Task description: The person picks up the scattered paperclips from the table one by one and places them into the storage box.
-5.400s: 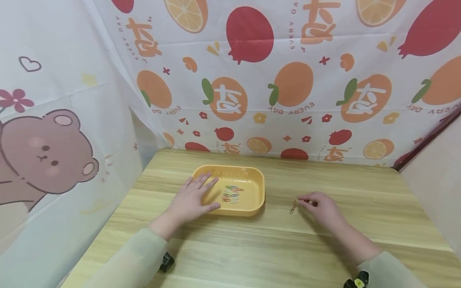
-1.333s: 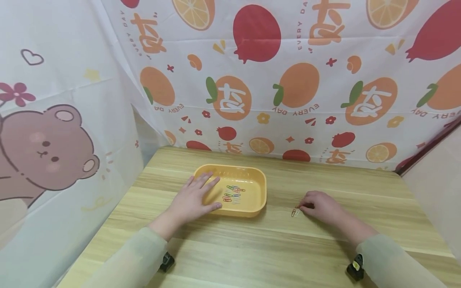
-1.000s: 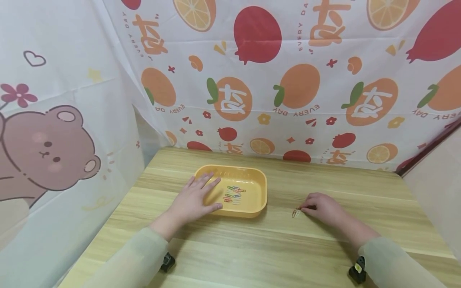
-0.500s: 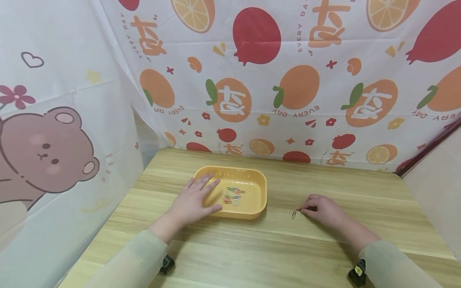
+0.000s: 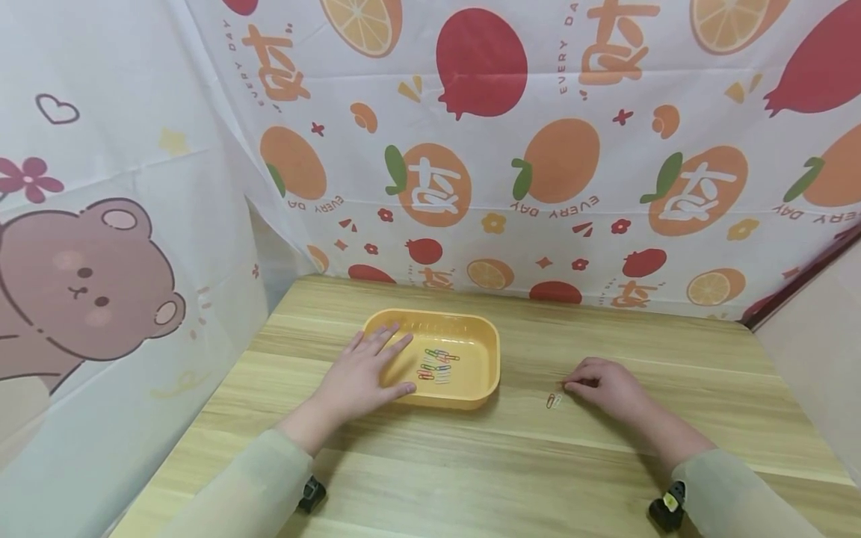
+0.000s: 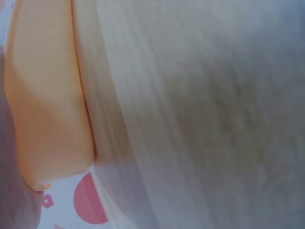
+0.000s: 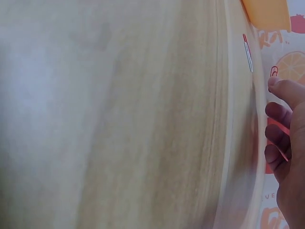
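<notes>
My left hand (image 5: 356, 377) lies with fingers spread over the left side of a yellow plastic tray (image 5: 496, 355), thumb across its near rim. Several coloured paper clips (image 5: 437, 366) are gathered on the tray floor. To the right of the tray, my right hand (image 5: 608, 388) pinches a red paper clip (image 7: 274, 71) between thumb and fingertips, raised off the tabletop; its other fingers are curled loosely. Just below those fingertips in the head view, a red paper clip (image 5: 551, 401) and a pale paper clip (image 5: 558, 401) lie side by side on the table.
The wood-grain table (image 5: 430, 463) ends at a fruit-print cloth (image 5: 498, 172) hanging behind it. A bear-print cloth (image 5: 87, 284) hangs on the left. Below each sleeve is a small black wrist device (image 5: 667, 508).
Over the last seconds my right hand has worked at the loose clips, and now lifts a red one slightly up and away from the two others. My left hand stays on the tray.
</notes>
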`<state>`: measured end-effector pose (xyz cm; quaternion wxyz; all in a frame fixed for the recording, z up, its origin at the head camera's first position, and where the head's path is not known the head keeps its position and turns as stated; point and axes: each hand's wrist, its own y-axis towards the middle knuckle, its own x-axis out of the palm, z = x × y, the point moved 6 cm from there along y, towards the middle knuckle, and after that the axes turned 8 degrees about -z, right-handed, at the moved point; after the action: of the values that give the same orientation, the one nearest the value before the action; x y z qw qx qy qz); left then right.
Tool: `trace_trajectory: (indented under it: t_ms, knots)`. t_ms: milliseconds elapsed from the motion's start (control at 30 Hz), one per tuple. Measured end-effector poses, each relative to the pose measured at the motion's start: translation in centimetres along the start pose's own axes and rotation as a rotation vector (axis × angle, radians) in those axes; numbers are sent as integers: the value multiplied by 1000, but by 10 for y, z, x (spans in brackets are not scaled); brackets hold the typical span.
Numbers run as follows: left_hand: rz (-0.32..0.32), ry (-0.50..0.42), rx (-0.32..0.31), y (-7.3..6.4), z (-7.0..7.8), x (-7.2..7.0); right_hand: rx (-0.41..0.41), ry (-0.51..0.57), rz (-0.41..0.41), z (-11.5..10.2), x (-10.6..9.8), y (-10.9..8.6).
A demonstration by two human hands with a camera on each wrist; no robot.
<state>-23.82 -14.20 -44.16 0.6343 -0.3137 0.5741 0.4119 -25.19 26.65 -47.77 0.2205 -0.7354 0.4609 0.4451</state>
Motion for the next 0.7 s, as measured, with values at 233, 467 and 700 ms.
trace_trajectory:
  t_ms: [233, 467, 700]
  knots:
    - [6, 4, 5, 0, 0, 2, 37, 42, 2, 1, -3, 0]
    - [2, 9, 5, -1, -1, 2, 64, 56, -8, 1, -3, 1]
    - [2, 7, 7, -1, -1, 2, 116, 101, -29, 1, -1, 3]
